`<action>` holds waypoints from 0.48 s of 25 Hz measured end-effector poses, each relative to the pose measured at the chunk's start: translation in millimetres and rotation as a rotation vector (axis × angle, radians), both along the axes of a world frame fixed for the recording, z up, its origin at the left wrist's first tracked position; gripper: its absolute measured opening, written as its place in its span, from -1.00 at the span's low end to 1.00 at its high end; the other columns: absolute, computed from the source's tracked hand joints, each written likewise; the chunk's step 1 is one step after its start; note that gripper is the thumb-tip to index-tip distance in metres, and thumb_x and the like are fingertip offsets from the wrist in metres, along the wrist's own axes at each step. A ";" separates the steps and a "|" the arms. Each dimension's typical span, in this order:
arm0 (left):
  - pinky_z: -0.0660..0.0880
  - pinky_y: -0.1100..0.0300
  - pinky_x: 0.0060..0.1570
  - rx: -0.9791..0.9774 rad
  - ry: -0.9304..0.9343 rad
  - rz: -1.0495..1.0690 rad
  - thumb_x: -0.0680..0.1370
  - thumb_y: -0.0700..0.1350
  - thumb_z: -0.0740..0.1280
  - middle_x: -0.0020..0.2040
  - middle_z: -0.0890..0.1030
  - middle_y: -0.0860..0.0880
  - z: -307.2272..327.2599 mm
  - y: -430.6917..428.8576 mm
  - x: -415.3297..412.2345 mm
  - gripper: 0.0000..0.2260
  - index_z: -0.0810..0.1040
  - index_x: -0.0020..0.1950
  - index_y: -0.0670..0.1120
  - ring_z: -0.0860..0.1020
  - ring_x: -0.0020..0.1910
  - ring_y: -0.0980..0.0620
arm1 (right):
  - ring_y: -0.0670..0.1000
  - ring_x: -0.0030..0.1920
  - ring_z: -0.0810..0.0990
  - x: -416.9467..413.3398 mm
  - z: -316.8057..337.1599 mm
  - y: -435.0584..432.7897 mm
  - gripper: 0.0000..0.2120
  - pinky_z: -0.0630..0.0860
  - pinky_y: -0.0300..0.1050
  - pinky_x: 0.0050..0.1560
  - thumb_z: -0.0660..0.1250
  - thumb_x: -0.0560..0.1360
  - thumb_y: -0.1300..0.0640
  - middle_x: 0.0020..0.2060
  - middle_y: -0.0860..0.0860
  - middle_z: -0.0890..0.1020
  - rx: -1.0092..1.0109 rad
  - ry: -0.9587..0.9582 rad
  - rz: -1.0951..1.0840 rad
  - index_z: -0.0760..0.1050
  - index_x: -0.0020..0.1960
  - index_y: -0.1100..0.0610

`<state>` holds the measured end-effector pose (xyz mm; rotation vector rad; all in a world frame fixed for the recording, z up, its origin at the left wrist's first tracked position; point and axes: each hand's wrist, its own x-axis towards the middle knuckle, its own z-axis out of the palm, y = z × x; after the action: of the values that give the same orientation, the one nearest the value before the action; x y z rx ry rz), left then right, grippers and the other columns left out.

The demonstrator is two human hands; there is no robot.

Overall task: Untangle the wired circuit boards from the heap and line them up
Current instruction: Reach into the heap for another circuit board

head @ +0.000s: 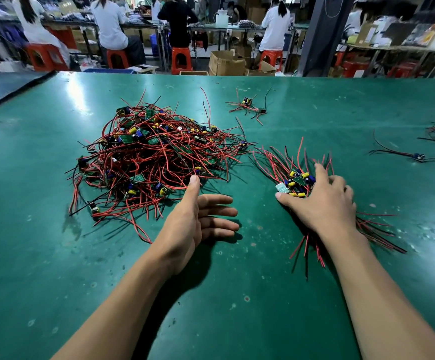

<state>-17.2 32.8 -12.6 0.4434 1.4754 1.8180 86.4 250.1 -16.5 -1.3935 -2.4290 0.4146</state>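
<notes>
The heap of wired circuit boards (pixel 154 152) is seen on the green table (pixel 263 294), the left hand (pixel 198 224) held straight-fingered just beside it, while the aligned bundle (pixel 298 179) further right is clasped under the right hand (pixel 322 203) with curled fingers.

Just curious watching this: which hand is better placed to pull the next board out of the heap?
Left. The left hand is open beside the heap; the right hand holds the sorted bundle.
</notes>
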 end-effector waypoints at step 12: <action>0.64 0.09 -0.22 -0.001 -0.014 0.055 0.63 -0.01 0.24 -0.10 0.65 -0.24 0.4 2.2 3.3 -0.66 0.57 0.07 -0.30 0.64 -0.27 -0.11 | 0.19 0.40 0.38 -6.8 7.2 -14.9 -0.30 0.20 0.17 0.46 0.40 0.43 -0.31 0.35 0.14 0.47 0.196 0.249 0.135 0.44 0.42 0.08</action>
<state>-13.8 34.9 -12.2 0.3920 1.4920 1.8598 79.7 235.2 -9.3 -1.0356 -2.2960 0.3466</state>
